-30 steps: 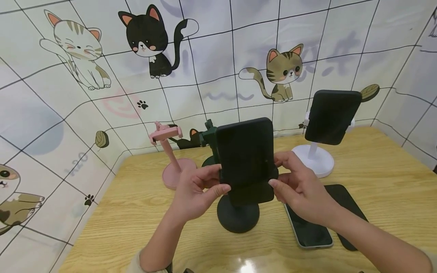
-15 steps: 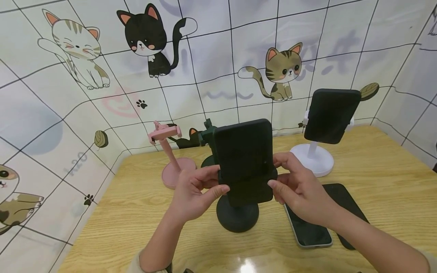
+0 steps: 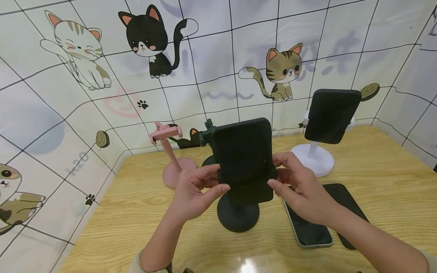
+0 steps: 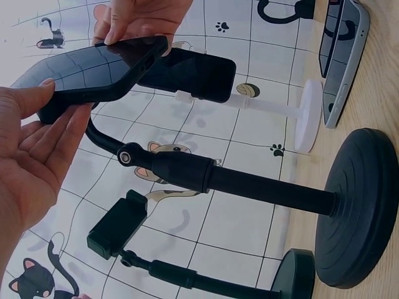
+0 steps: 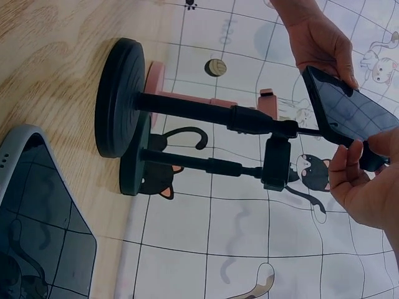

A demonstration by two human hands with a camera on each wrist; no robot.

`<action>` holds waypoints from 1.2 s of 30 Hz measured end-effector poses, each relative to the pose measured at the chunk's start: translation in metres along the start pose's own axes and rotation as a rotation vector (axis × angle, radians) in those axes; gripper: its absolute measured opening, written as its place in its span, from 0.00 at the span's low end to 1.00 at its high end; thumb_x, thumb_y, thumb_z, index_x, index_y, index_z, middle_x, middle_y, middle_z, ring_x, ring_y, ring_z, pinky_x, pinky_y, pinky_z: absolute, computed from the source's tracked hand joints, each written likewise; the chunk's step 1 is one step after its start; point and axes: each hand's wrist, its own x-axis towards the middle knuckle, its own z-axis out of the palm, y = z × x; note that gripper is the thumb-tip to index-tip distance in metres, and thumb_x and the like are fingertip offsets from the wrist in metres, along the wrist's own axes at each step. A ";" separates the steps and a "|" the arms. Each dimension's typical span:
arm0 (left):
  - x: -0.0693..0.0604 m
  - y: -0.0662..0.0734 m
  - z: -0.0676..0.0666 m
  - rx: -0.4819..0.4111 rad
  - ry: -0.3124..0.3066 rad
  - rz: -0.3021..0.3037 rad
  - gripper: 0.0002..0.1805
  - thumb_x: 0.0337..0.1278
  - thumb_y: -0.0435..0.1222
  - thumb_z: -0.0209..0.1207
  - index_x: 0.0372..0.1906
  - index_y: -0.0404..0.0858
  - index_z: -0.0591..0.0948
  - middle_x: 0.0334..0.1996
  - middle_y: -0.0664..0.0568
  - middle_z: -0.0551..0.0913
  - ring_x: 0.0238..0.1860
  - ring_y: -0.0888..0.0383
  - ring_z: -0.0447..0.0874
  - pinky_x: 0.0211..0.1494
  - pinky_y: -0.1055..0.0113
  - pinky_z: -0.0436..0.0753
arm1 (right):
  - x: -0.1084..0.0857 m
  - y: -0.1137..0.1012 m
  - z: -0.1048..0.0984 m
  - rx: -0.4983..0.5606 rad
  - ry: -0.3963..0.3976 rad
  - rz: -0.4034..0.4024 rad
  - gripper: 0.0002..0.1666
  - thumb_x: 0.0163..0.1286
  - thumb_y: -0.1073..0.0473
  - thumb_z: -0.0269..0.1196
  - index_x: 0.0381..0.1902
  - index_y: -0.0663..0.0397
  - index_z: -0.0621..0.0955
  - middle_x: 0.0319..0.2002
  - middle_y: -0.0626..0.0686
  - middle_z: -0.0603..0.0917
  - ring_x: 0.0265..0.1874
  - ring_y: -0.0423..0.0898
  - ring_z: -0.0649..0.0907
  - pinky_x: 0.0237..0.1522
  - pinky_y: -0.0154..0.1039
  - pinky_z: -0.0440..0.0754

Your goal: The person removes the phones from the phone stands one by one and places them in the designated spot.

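In the head view a black phone [image 3: 243, 155] stands upright, tilted back, at the top of a black stand whose round base [image 3: 238, 213] rests on the table. My left hand [image 3: 198, 193] pinches the phone's lower left edge, thumb in front and fingers behind. On the lower right edge my right hand [image 3: 300, 185] pinches likewise. The left wrist view shows the stand's pole [image 4: 268, 190] running from its base [image 4: 356, 208] up behind the phone [image 4: 100, 71]. How the holder meets the phone's back is hidden.
A pink stand [image 3: 170, 151] and a dark green stand [image 3: 209, 136] are behind on the left. At the back right, a white stand [image 3: 312, 159] holds another black phone [image 3: 332, 116]. Two phones lie near my right forearm, one silver-edged [image 3: 312, 231], one black [image 3: 348, 208].
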 end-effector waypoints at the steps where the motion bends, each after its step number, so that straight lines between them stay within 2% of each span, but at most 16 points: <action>1: 0.000 0.000 0.000 0.002 0.000 -0.002 0.23 0.51 0.36 0.61 0.45 0.19 0.75 0.31 0.34 0.81 0.29 0.53 0.84 0.34 0.60 0.81 | 0.000 0.000 0.000 -0.007 0.001 -0.008 0.27 0.55 0.81 0.56 0.52 0.62 0.66 0.42 0.49 0.70 0.24 0.41 0.75 0.22 0.32 0.75; 5: 0.000 0.001 0.000 0.018 0.000 -0.004 0.24 0.51 0.37 0.61 0.45 0.20 0.75 0.31 0.35 0.82 0.29 0.53 0.84 0.34 0.60 0.81 | 0.001 0.000 -0.001 -0.048 0.008 -0.034 0.27 0.54 0.80 0.57 0.51 0.62 0.66 0.41 0.49 0.72 0.26 0.40 0.74 0.26 0.31 0.76; 9: 0.001 -0.003 -0.002 0.034 -0.014 0.055 0.22 0.51 0.36 0.61 0.46 0.22 0.75 0.30 0.35 0.82 0.28 0.54 0.84 0.32 0.62 0.81 | 0.003 -0.003 -0.003 -0.113 0.005 -0.051 0.28 0.52 0.78 0.60 0.51 0.59 0.68 0.40 0.48 0.75 0.32 0.39 0.75 0.31 0.32 0.77; 13: 0.002 -0.008 -0.004 0.028 0.021 0.099 0.22 0.51 0.40 0.62 0.53 0.39 0.76 0.27 0.37 0.80 0.27 0.58 0.82 0.31 0.64 0.81 | 0.011 -0.009 -0.006 -0.210 0.012 -0.052 0.30 0.49 0.74 0.64 0.51 0.58 0.69 0.43 0.48 0.76 0.38 0.39 0.74 0.34 0.33 0.78; 16: 0.003 -0.011 -0.006 0.017 0.065 0.114 0.26 0.49 0.45 0.63 0.56 0.51 0.73 0.28 0.39 0.76 0.29 0.57 0.78 0.33 0.64 0.81 | 0.018 -0.014 -0.006 -0.282 0.047 -0.063 0.35 0.46 0.73 0.66 0.53 0.62 0.67 0.47 0.51 0.74 0.40 0.40 0.72 0.35 0.32 0.78; 18: 0.006 -0.012 -0.007 0.010 0.071 0.129 0.29 0.48 0.46 0.63 0.59 0.50 0.70 0.32 0.39 0.73 0.34 0.54 0.75 0.37 0.64 0.80 | 0.023 -0.017 -0.007 -0.326 0.084 -0.097 0.37 0.45 0.71 0.67 0.54 0.65 0.65 0.50 0.54 0.72 0.42 0.40 0.72 0.38 0.30 0.76; 20: 0.010 -0.013 -0.009 0.007 0.063 0.124 0.35 0.47 0.48 0.63 0.63 0.47 0.65 0.38 0.40 0.70 0.41 0.51 0.70 0.43 0.62 0.77 | 0.028 -0.019 -0.007 -0.350 0.127 -0.150 0.36 0.52 0.61 0.66 0.55 0.66 0.63 0.53 0.58 0.69 0.44 0.43 0.71 0.39 0.28 0.76; 22: 0.014 -0.015 -0.011 -0.014 0.029 0.096 0.40 0.47 0.50 0.62 0.66 0.45 0.59 0.47 0.43 0.68 0.49 0.50 0.66 0.50 0.59 0.73 | 0.033 -0.020 -0.007 -0.377 0.171 -0.183 0.38 0.56 0.51 0.64 0.57 0.65 0.62 0.56 0.59 0.66 0.48 0.46 0.70 0.41 0.31 0.76; 24: 0.018 -0.017 -0.013 -0.062 -0.033 0.060 0.44 0.47 0.52 0.61 0.68 0.46 0.54 0.54 0.47 0.64 0.55 0.50 0.61 0.55 0.54 0.68 | 0.036 -0.016 -0.005 -0.401 0.221 -0.228 0.44 0.53 0.45 0.65 0.59 0.63 0.61 0.59 0.58 0.62 0.53 0.50 0.67 0.41 0.38 0.78; 26: 0.023 -0.020 -0.015 -0.128 -0.121 0.035 0.45 0.48 0.52 0.60 0.68 0.48 0.50 0.60 0.50 0.61 0.60 0.50 0.58 0.57 0.49 0.65 | 0.040 -0.007 -0.001 -0.439 0.283 -0.268 0.52 0.44 0.42 0.71 0.61 0.59 0.61 0.63 0.57 0.59 0.58 0.53 0.63 0.42 0.45 0.78; 27: 0.025 -0.022 -0.016 -0.164 -0.170 0.029 0.45 0.49 0.52 0.59 0.68 0.49 0.49 0.61 0.52 0.60 0.61 0.50 0.57 0.58 0.48 0.63 | 0.042 -0.003 0.001 -0.467 0.313 -0.295 0.56 0.37 0.42 0.74 0.62 0.56 0.62 0.64 0.56 0.57 0.60 0.54 0.60 0.46 0.48 0.76; 28: 0.028 -0.024 -0.016 -0.200 -0.219 0.026 0.44 0.49 0.51 0.59 0.68 0.51 0.49 0.63 0.52 0.59 0.62 0.49 0.56 0.59 0.47 0.62 | 0.043 0.000 0.005 -0.491 0.345 -0.323 0.60 0.31 0.43 0.76 0.62 0.54 0.63 0.65 0.56 0.55 0.62 0.56 0.58 0.46 0.50 0.75; 30: 0.033 -0.026 -0.016 -0.247 -0.314 0.028 0.43 0.50 0.49 0.59 0.68 0.52 0.48 0.64 0.54 0.56 0.62 0.50 0.56 0.60 0.47 0.61 | 0.048 -0.003 0.014 -0.577 0.390 -0.363 0.63 0.25 0.39 0.77 0.62 0.50 0.65 0.67 0.57 0.51 0.64 0.57 0.54 0.48 0.50 0.73; 32: 0.038 -0.027 -0.016 -0.269 -0.383 0.029 0.40 0.52 0.48 0.58 0.67 0.52 0.51 0.62 0.55 0.59 0.59 0.51 0.60 0.59 0.49 0.64 | 0.054 -0.015 0.023 -0.642 0.413 -0.409 0.61 0.28 0.38 0.76 0.62 0.49 0.66 0.68 0.60 0.49 0.65 0.60 0.51 0.55 0.55 0.65; 34: 0.041 -0.028 -0.015 -0.254 -0.424 0.033 0.34 0.53 0.45 0.57 0.64 0.45 0.57 0.57 0.54 0.64 0.53 0.53 0.67 0.55 0.53 0.69 | 0.060 -0.032 0.031 -0.695 0.415 -0.433 0.56 0.35 0.39 0.73 0.63 0.49 0.66 0.67 0.63 0.48 0.65 0.62 0.49 0.57 0.58 0.60; 36: 0.043 -0.029 -0.014 -0.213 -0.443 0.035 0.26 0.53 0.38 0.57 0.57 0.37 0.64 0.47 0.51 0.70 0.43 0.55 0.71 0.46 0.58 0.74 | 0.067 -0.045 0.037 -0.732 0.410 -0.461 0.51 0.40 0.42 0.70 0.62 0.52 0.66 0.66 0.67 0.50 0.65 0.65 0.48 0.61 0.61 0.49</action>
